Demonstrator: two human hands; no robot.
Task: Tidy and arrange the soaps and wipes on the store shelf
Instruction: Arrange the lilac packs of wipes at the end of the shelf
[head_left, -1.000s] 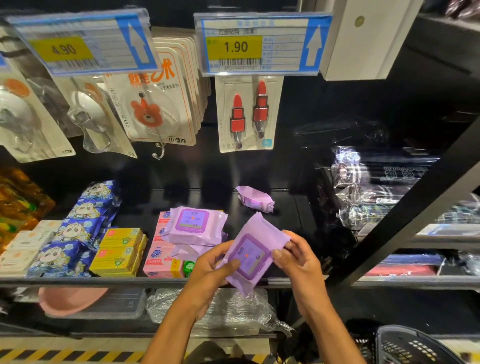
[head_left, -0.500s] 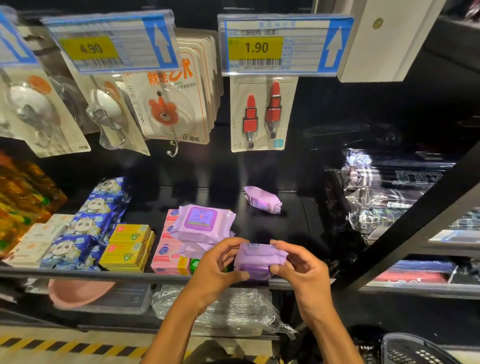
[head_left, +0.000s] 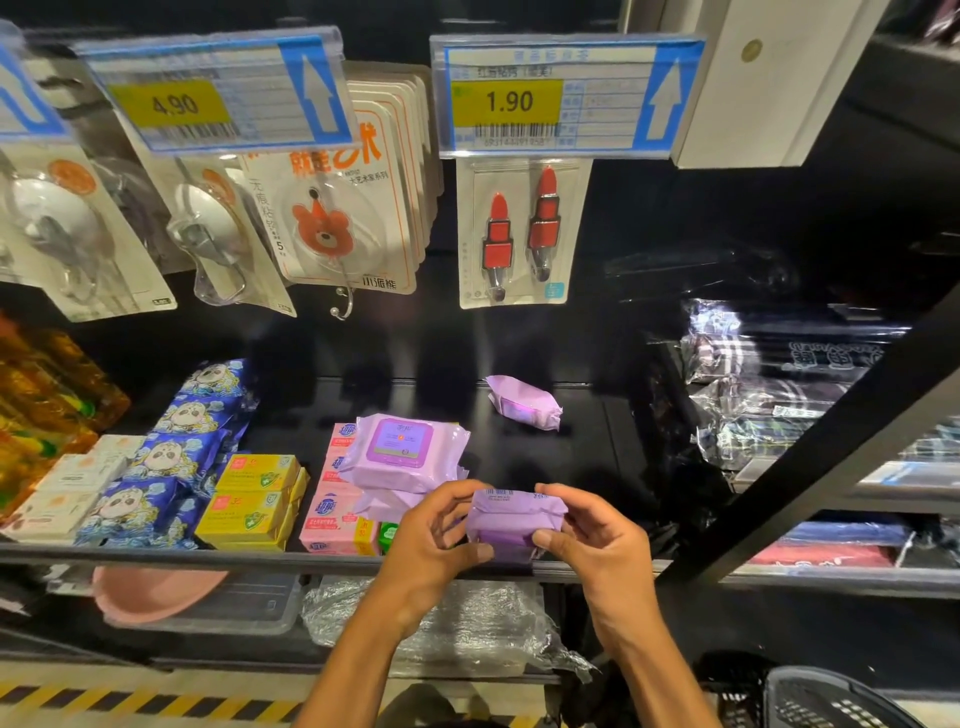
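Note:
Both hands hold one purple wipes pack just above the front edge of the black shelf. My left hand grips its left end and my right hand grips its right end. The pack is turned edge-on, its barcode side up. Just left of it, a stack of purple wipes packs lies on pink soap boxes. Another purple wipes pack lies alone near the back of the shelf. Yellow soap boxes stand left of the pink ones.
Blue panda-print packs and white soap boxes fill the shelf's left side. Hook cards and price tags hang above. Black wrapped packs sit at right behind a diagonal black bar. A pink basin lies below; a basket is at bottom right.
The pack in my hands has turned from face-up and tilted to edge-on and level, and dropped toward the shelf's front edge. Both hands stay on its ends.

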